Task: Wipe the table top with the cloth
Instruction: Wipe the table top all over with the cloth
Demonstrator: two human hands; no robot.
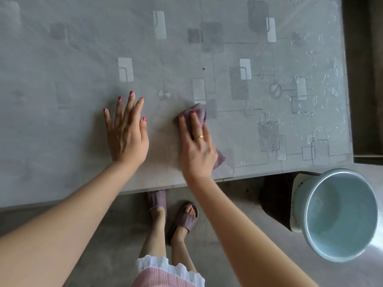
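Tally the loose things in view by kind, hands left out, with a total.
Cloth, mauve, on the table top under the right hand: 1
Bucket, pale blue, on the floor: 1
Slippers, mauve: 2
Ring, gold, on the right hand: 1
Total: 5

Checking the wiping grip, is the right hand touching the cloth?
Touching. The head view shows the right hand pressed flat on the cloth, which sticks out beyond its fingertips and wrist.
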